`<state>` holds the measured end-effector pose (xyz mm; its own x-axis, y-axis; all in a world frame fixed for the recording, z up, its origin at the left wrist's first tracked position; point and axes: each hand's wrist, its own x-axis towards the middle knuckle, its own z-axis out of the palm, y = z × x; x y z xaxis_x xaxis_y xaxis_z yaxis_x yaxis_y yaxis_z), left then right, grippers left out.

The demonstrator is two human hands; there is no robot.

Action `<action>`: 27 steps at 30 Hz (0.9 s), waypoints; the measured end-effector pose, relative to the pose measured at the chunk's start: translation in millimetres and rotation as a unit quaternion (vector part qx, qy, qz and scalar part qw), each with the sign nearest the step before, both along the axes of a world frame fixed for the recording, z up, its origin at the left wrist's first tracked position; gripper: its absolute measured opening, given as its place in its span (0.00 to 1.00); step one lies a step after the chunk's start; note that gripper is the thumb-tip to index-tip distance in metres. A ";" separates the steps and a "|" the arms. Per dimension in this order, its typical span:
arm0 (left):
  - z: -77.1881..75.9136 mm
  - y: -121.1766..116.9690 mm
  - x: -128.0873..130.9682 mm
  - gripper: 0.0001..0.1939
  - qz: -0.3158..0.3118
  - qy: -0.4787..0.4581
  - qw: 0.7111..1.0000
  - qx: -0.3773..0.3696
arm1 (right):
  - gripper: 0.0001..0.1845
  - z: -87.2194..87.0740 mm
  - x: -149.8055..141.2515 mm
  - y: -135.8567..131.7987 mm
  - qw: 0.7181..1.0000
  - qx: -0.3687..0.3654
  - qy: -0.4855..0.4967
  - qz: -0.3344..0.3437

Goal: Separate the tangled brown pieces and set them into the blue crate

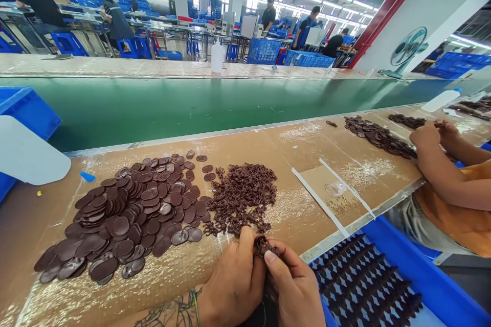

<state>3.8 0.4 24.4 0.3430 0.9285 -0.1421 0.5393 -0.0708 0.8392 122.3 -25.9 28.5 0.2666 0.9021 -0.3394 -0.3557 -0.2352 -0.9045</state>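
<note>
My left hand (233, 286) and my right hand (293, 286) meet at the near edge of the bench, both pinching a small clump of dark brown moulded pieces (264, 246). Just beyond my fingers lies a heap of tangled, branchy brown pieces (241, 196). Left of it spreads a larger pile of flat, glossy, dark brown oval discs (130, 219). Both lie on a cardboard-covered bench top under clear film (303, 204). By my right hand, a blue tray (422, 286) holds neat rows of dark pieces (364, 281).
A green conveyor belt (153, 107) runs behind the bench. A co-worker's forearms (445, 163) reach over the bench at right, near another pile of discs (379, 135). A blue crate (26, 112) stands at left, and a white plastic bottle (217, 56) stands beyond the belt.
</note>
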 end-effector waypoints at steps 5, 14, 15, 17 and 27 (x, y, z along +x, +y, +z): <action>0.0 0.5 -1.3 0.08 -0.011 0.014 1.000 0.000 | 0.18 3.0 0.2 1.1 1.000 0.006 -0.024 -0.012; 0.8 1.1 -1.2 0.12 -0.041 0.066 0.997 -0.012 | 0.24 -4.4 9.8 6.4 0.999 -0.017 -0.006 0.050; 1.1 1.6 -1.2 0.12 -0.045 0.066 0.997 -0.004 | 0.24 -8.0 11.3 7.2 0.998 -0.013 -0.005 0.058; 2.1 2.7 -1.3 0.12 -0.053 0.060 0.997 0.014 | 0.25 -14.1 13.6 8.5 0.998 -0.008 -0.006 0.065; 14.7 4.1 -7.1 0.05 -0.070 -0.038 0.994 0.073 | 0.22 -0.9 10.5 4.8 0.999 -0.027 -0.001 0.047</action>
<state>-3.3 4.5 39.0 0.4743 0.8801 0.0221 0.4504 -0.2642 0.8529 132.8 -21.1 27.6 0.1824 0.9036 -0.3875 -0.3278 -0.3157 -0.8904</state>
